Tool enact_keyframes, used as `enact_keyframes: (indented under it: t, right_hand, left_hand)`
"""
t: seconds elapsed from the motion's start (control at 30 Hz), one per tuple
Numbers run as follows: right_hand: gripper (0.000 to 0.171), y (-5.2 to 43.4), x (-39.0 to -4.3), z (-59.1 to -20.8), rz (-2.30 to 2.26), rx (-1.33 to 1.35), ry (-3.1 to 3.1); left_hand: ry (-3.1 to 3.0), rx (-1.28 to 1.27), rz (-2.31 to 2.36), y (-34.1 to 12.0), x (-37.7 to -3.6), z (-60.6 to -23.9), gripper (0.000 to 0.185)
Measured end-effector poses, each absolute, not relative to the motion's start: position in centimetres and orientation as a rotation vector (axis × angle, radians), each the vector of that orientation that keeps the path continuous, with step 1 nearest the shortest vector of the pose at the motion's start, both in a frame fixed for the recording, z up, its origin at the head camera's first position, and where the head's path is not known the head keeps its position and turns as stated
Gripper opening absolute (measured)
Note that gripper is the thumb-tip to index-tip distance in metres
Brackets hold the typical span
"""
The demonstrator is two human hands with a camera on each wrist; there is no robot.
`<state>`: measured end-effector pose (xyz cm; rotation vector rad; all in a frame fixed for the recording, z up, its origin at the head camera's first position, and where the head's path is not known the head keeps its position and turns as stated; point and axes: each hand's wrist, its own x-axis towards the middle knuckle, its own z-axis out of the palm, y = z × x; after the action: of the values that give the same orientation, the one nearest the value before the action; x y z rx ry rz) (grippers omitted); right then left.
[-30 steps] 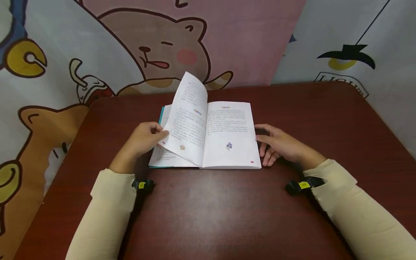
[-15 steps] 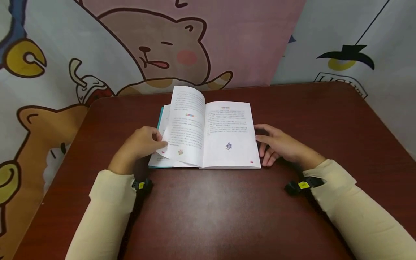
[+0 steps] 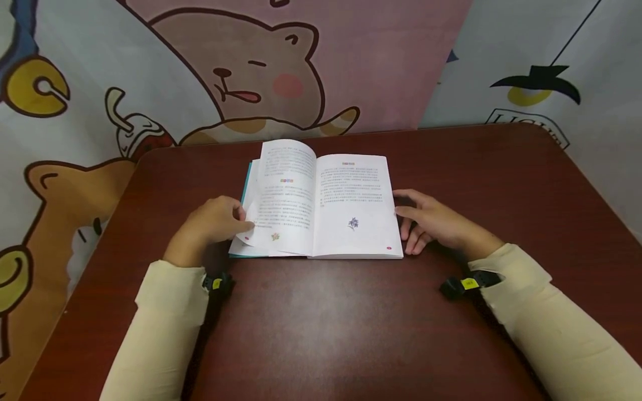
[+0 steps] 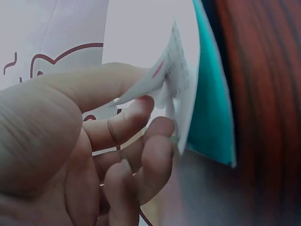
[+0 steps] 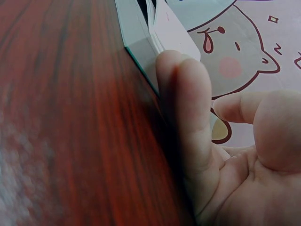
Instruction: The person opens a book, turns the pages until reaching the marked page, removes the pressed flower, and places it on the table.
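An open book (image 3: pixel 351 189) with a teal cover (image 4: pixel 214 103) lies on the table, printed text and a small purple flower on its right page. On its left side one page (image 3: pixel 288 195) curves up from the spine above the pages under it. My left hand (image 3: pixel 212 224) pinches that page's lower outer corner between thumb and forefinger; the left wrist view shows the corner bent there, the other fingers loosely curled below. At the book's right edge rests my right hand (image 3: pixel 435 221), fingers relaxed, thumb apart in the right wrist view, fingertips right at the page block.
The dark red-brown wooden table (image 3: pixel 321 323) stretches around the book. Behind it hangs a cartoon-printed backdrop (image 3: pixel 371 61). Each wrist wears a black strap with a camera, beneath cream sleeves (image 3: pixel 165 328).
The left hand has moved slightly left and down with the pinched page, which has sunk from standing high to lying lower over the left side. The right hand stays put.
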<state>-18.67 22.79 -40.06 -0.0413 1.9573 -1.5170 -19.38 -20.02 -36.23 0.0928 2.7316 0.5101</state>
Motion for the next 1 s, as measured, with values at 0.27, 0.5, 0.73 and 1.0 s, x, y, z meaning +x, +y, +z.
enact_keyframes:
  t: [0.27,0.5,0.73,1.0]
  right_hand:
    - [0.059,22.9,-18.8,-39.8,-1.517,-0.045,1.962]
    - [0.058,22.9,-18.8,-39.7,-1.512,-0.034,1.950]
    - [0.060,22.8,-18.8,-39.9,-1.509,-0.042,1.965]
    - [0.060,22.8,-18.8,-40.0,-1.513,-0.039,1.959]
  left_hand:
    - [2.739,0.100,0.426,-19.8,-19.2,-36.0,0.025]
    - [2.748,0.100,0.351,-19.7,-19.1,-35.7,0.035]
    - [2.740,0.104,0.339,-19.3,-18.9,-35.7,0.028]
    - [2.800,0.135,0.328,-18.6,-18.7,-35.1,0.022]
